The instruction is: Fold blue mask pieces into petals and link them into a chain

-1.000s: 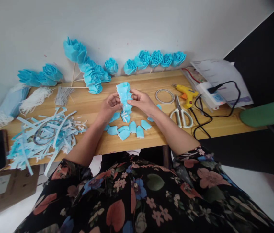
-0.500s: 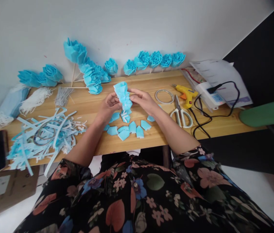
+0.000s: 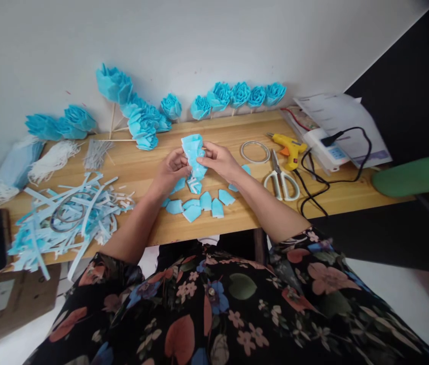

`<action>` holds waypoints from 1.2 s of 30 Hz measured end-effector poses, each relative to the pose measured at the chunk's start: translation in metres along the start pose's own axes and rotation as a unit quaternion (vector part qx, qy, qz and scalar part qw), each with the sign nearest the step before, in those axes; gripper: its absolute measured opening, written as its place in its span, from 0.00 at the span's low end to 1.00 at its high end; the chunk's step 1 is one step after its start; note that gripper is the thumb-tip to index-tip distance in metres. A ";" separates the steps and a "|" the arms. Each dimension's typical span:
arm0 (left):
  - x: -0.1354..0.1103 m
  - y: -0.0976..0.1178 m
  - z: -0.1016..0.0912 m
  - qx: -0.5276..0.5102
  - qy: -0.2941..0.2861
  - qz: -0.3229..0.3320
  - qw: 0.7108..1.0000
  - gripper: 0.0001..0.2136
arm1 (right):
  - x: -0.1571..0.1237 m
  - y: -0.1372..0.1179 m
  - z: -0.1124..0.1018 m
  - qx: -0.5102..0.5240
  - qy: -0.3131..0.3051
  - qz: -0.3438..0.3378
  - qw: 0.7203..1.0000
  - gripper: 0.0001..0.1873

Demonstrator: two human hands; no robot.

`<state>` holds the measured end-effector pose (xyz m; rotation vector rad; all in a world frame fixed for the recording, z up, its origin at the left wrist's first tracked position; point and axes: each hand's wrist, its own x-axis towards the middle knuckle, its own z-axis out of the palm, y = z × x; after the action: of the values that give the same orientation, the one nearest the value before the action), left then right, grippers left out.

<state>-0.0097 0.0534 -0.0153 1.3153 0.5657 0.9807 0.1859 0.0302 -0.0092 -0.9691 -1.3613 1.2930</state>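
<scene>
At the frame's centre, my left hand (image 3: pixel 175 167) and right hand (image 3: pixel 217 160) pinch a layered blue strip (image 3: pixel 191 148); I seem to be shaping it, and the next move calls for even pressure.

Light-blue layered petal strip (image 3: pixel 192 151), pinched between both hands
So this thing was a floppy stack of overlapping pieces, wider at the far end and narrowing toward the near tip, where white V-shaped marks showed. Left hand (image 3: pixel 174 167) had one edge, right hand (image 3: pixel 220 159) the other. A bunch of loose blue petals (image 3: pixel 206 202), flat with mostly pointed or angled ends, lay scattered just below it, some touching.
</scene>
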 end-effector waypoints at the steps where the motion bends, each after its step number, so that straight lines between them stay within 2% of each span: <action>1: 0.000 0.000 -0.001 0.001 0.005 0.001 1.000 0.27 | 0.000 -0.001 -0.001 -0.002 0.005 0.002 1.000 0.33; 5: 0.001 -0.003 -0.006 -0.002 0.032 0.016 0.999 0.30 | -0.002 -0.008 -0.003 0.022 0.019 0.011 1.000 0.36; 11: 0.002 -0.003 -0.005 -0.006 0.047 0.016 0.999 0.31 | -0.001 -0.005 -0.001 0.032 -0.001 0.018 0.999 0.40; 16: 0.001 0.001 -0.003 -0.011 0.039 -0.003 0.999 0.30 | 0.000 -0.001 -0.002 0.011 0.013 0.018 1.000 0.36; 22: -0.002 0.009 -0.001 -0.047 0.058 -0.025 0.997 0.28 | -0.003 -0.013 -0.007 0.020 0.041 0.024 0.999 0.32; 31: -0.005 0.013 -0.001 -0.101 -0.002 -0.088 0.991 0.23 | -0.003 -0.018 -0.010 0.034 0.080 0.007 0.996 0.32; 36: -0.007 0.018 0.003 -0.102 -0.019 -0.099 0.990 0.21 | -0.002 -0.016 -0.010 0.020 0.073 -0.002 0.997 0.29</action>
<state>-0.0155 0.0448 0.0010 1.0715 0.5412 0.8257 0.1977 0.0290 0.0058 -1.0126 -1.2200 1.2164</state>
